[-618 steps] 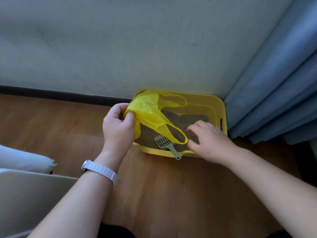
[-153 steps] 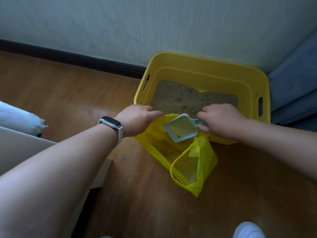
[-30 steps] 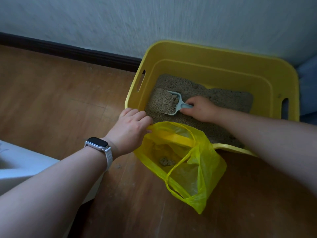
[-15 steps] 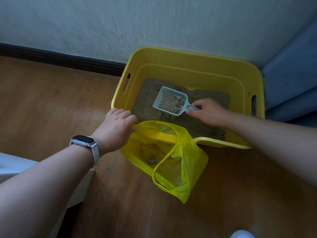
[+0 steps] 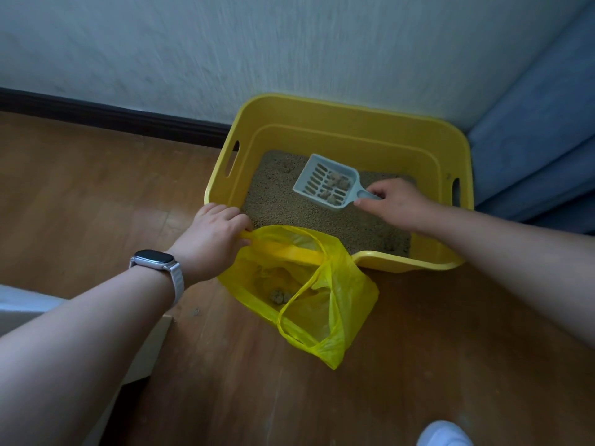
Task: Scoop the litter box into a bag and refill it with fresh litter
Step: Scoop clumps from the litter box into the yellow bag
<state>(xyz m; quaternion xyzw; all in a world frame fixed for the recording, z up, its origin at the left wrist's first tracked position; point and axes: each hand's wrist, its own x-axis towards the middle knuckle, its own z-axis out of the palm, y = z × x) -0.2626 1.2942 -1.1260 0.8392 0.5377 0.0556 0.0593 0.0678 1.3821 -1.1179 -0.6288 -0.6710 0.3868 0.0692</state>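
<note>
The right hand (image 5: pixel 399 204) pinches the handle of the pale grey slotted plastic scoop (image 5: pixel 326 181), held with clumps (image 5: pixel 335 185) above the litter (image 5: pixel 283 204) in the yellow plastic litter box (image 5: pixel 354 136). At the box's 7 o'clock, the left hand (image 5: pixel 214 238), knuckles up, curls its fingers round the rim of the translucent yellow plastic bag (image 5: pixel 351 294).

The litter box (image 5: pixel 338 136) at the far right is smooth yellow plastic with a faint sheen, its litter (image 5: pixel 289 207) a matt, rough bed of sandy grains, and the scoop (image 5: pixel 325 181) is pale, matt plastic. The bag (image 5: pixel 341 304) nearer is thin, see-through yellow plastic film, crinkled and glossy at the folds. The floor (image 5: pixel 96 188) looks like smooth wood with a soft shine, the far wall (image 5: pixel 257 43) matt and rough, the curtain (image 5: pixel 531 140) soft blue cloth, and the watch (image 5: pixel 154 257) at the left has a glossy dark face and a matt white strap (image 5: pixel 177 281).
</note>
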